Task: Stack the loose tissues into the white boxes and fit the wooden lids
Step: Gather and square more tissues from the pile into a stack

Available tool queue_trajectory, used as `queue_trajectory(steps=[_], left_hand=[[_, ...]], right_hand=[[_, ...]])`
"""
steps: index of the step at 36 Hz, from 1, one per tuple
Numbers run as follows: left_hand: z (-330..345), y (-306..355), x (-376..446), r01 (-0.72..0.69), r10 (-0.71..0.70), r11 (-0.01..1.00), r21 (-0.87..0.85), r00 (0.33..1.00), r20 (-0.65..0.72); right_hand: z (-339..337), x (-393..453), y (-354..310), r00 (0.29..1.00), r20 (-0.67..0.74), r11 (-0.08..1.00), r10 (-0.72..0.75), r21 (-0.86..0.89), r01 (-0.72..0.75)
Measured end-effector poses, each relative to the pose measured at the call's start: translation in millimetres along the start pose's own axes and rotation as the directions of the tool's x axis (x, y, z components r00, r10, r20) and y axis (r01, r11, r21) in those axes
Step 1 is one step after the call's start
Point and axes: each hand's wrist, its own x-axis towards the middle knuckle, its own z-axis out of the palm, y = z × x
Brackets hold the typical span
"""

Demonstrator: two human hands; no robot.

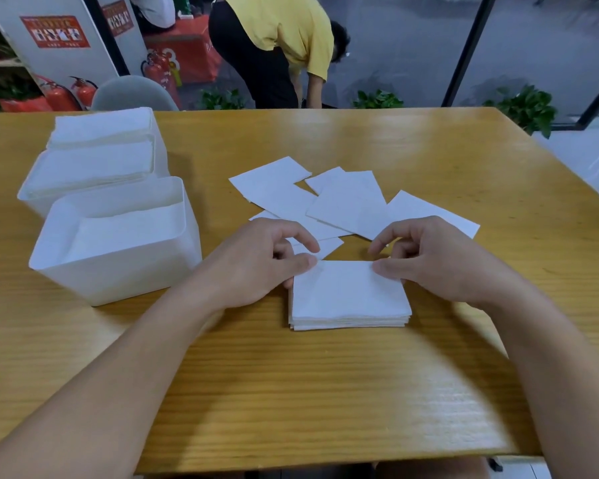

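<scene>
1. Nearest the camera, a neat stack of tissues (349, 296) is squared up on the wooden table (291, 392), probably so it can be lifted as one block.
2. Behind the stack, loose tissues (329, 202) are scattered flat and overlapping, not yet gathered.
3. Left of the stack, three white boxes (118, 243) are set in a row running away from the camera; each is already partly filled with tissues, and the nearest is kept within easy reach. No wooden lids can be seen.
4. The stack's far left corner is pinched by the left hand (256, 261), fingers curled.
5. The far right corner is held likewise by the right hand (429, 257), thumb on top, seemingly to align the top sheet.
</scene>
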Motion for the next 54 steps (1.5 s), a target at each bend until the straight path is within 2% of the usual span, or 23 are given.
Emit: queue_trajectory(steps=[9,11,13,16,18,20,26,34,39,44,49,54], left_hand=[[3.4,-6.8,1.3,-0.008,0.011,0.995,0.100,1.000,-0.021],[3.0,-8.4,1.4,-0.002,0.004,0.994,0.109,1.000,-0.017],[3.3,-9.0,1.7,0.007,-0.004,0.994,0.112,1.000,-0.028],[5.1,-9.2,3.0,0.010,-0.005,0.991,0.132,0.999,-0.038],[6.0,-10.0,3.7,0.005,0.001,0.990,0.140,0.999,-0.040],[6.0,-11.4,4.3,0.004,0.002,0.991,0.134,0.999,-0.047],[3.5,-15.8,7.5,0.021,-0.006,0.992,0.122,0.992,-0.122],[8.8,-14.6,8.3,-0.027,0.049,0.995,0.096,0.970,-0.237],[12.2,-7.8,8.3,-0.092,0.117,0.992,0.083,0.918,-0.379],[13.7,-4.9,8.7,-0.111,0.162,0.982,0.151,0.909,-0.384],[10.5,-3.5,9.0,-0.117,0.196,0.975,0.191,0.859,-0.473],[8.6,-2.2,7.1,-0.203,0.198,0.978,0.046,0.844,-0.498]], right_hand=[[-3.2,2.1,4.0,1.000,-0.014,1.000,-0.024,0.004,0.024],[-2.4,5.6,5.7,0.996,-0.076,0.999,-0.035,0.018,0.036],[-0.7,14.3,7.3,0.977,-0.211,0.999,-0.028,0.026,0.035],[3.1,31.5,5.5,0.941,-0.338,0.985,-0.030,-0.168,-0.029],[6.2,39.4,2.1,0.949,-0.304,0.939,-0.078,-0.342,-0.033],[9.3,45.2,-0.4,0.956,-0.260,0.910,-0.138,-0.413,0.019],[18.8,48.4,1.1,0.940,-0.234,0.877,-0.247,-0.468,0.114],[17.2,39.9,-10.0,0.915,-0.174,0.771,-0.365,-0.607,0.192],[14.9,28.7,-16.3,0.894,-0.140,0.777,-0.426,-0.562,0.283],[24.2,17.2,-21.1,0.887,-0.114,0.807,-0.447,-0.480,0.345],[26.2,14.4,-19.4,0.880,-0.203,0.870,-0.429,-0.354,0.342],[24.3,14.0,-14.8,0.871,-0.257,0.897,-0.419,-0.267,0.352]])
